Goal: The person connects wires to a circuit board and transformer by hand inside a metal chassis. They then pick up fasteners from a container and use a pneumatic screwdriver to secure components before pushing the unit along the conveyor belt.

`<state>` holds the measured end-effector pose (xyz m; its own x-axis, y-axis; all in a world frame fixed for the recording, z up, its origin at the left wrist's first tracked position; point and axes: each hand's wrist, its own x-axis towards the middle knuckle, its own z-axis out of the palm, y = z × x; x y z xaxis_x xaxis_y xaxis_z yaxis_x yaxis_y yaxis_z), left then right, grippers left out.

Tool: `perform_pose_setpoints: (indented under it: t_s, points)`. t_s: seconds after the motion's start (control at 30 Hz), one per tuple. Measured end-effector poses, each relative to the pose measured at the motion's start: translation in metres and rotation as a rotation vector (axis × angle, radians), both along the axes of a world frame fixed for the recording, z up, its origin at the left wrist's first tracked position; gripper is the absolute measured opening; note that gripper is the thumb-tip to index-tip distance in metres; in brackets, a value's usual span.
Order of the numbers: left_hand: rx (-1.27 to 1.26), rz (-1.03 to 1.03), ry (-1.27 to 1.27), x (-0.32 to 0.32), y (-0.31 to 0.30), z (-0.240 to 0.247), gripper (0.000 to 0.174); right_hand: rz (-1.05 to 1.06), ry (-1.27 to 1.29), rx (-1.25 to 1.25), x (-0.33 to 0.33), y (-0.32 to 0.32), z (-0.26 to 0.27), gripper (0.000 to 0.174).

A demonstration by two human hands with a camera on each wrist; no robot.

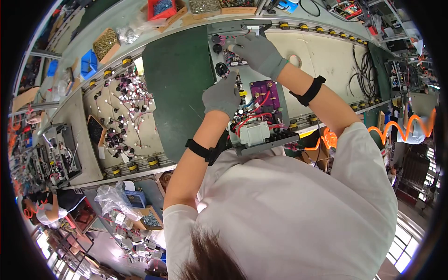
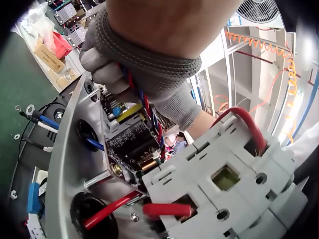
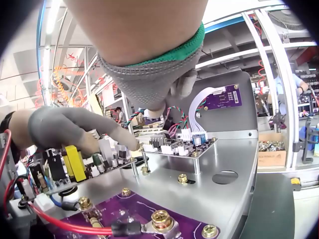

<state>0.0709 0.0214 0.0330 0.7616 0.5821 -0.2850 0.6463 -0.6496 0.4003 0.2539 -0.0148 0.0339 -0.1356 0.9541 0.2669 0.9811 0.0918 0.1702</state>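
A sheet-metal chassis [image 3: 234,159] carries several circuit boards. My gloved right hand [image 1: 259,53] is over its far end, where its fingers pinch a white connector [image 3: 149,115] on twisted wires [image 3: 133,115], above a small board [image 3: 182,147] on metal standoffs. My gloved left hand [image 1: 222,95] is nearer me, index finger stretched to the small board's edge in the right wrist view. Below it lies a board with a yellow transformer [image 3: 75,163]. In the left wrist view, red and blue twisted wires [image 2: 152,117] run past the palm, beside a black capacitor [image 2: 132,142]; some left fingertips are hidden.
A purple board [image 1: 264,95] and a pale grey contactor-like block [image 1: 253,133] sit at the chassis's near end. Loose wire harnesses [image 1: 126,112] lie on the left. Black cables [image 1: 364,74] lie on the right. Parts bins, including a red bin [image 1: 162,8], line the back.
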Motion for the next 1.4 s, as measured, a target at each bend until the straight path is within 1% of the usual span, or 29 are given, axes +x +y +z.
perform_pose_setpoints:
  t_s: [0.07,0.1,0.17,0.23,0.3,0.33,0.4,0.43,0.5,0.53,0.57,0.63,0.77,0.83,0.97,1.03,1.07,1.13,1.23,1.4]
  points:
    - [0.068,-0.025,-0.097,-0.003,-0.001,-0.007,0.040,-0.010,0.022,-0.004,-0.002,-0.003,0.001,0.039]
    - [0.065,-0.023,-0.096,-0.005,-0.001,-0.011,0.040,-0.017,0.043,-0.008,-0.004,-0.004,0.002,0.037]
    - [0.083,-0.047,-0.212,-0.007,0.000,-0.016,0.039,0.006,0.059,-0.005,-0.008,-0.006,-0.002,0.035]
    - [0.063,-0.048,-0.216,-0.008,0.002,-0.016,0.039,0.032,0.073,-0.003,-0.011,-0.008,-0.002,0.033]
    - [0.038,-0.045,-0.219,-0.009,0.002,-0.018,0.039,-0.172,0.254,-0.176,-0.016,-0.012,0.000,0.030]
    - [-0.007,-0.030,-0.219,-0.010,0.003,-0.019,0.040,-0.163,0.252,-0.183,-0.017,-0.014,0.002,0.030]
    - [-0.061,0.002,-0.221,-0.013,0.003,-0.021,0.041,-0.247,0.304,-0.162,-0.017,-0.018,0.004,0.028]
    - [-0.079,0.007,-0.221,-0.014,0.002,-0.021,0.043,-0.234,0.301,-0.175,-0.013,-0.019,0.000,0.028]
    - [-0.109,0.030,-0.222,-0.016,-0.001,-0.023,0.044,-0.185,0.356,-0.120,-0.004,-0.019,-0.010,0.028]
    - [-0.104,0.019,-0.217,-0.016,-0.001,-0.023,0.044,-0.210,0.394,-0.156,-0.003,-0.019,-0.012,0.028]
    - [-0.098,0.007,-0.213,-0.015,0.000,-0.023,0.045,-0.197,0.391,-0.169,-0.004,-0.019,-0.014,0.028]
    - [-0.119,0.037,-0.204,-0.014,0.000,-0.022,0.043,-0.260,0.419,-0.133,-0.004,-0.018,-0.016,0.026]
    - [-0.122,0.028,-0.235,-0.016,0.001,-0.022,0.040,-0.234,0.393,-0.123,-0.006,-0.018,-0.014,0.027]
    - [-0.130,0.003,-0.196,-0.016,0.003,-0.020,0.041,-0.211,0.332,-0.090,-0.007,-0.019,-0.013,0.029]
    - [-0.134,0.000,-0.185,-0.016,0.004,-0.020,0.041,-0.210,0.342,-0.073,-0.007,-0.022,-0.017,0.032]
    - [-0.125,0.002,-0.183,-0.016,0.004,-0.021,0.041,-0.281,0.372,-0.068,-0.013,-0.025,-0.014,0.022]
    - [-0.126,0.004,-0.187,-0.015,0.004,-0.021,0.041,-0.280,0.369,-0.068,-0.014,-0.025,-0.014,0.022]
    - [-0.130,0.005,-0.188,-0.015,0.004,-0.021,0.040,-0.315,0.474,-0.016,-0.016,-0.026,-0.016,0.014]
    - [-0.130,0.025,-0.208,-0.015,0.004,-0.023,0.038,-0.317,0.429,0.023,-0.015,-0.024,-0.023,0.010]
    - [-0.120,0.018,-0.219,-0.016,0.004,-0.019,0.037,-0.355,0.357,-0.025,-0.014,-0.023,-0.022,0.012]
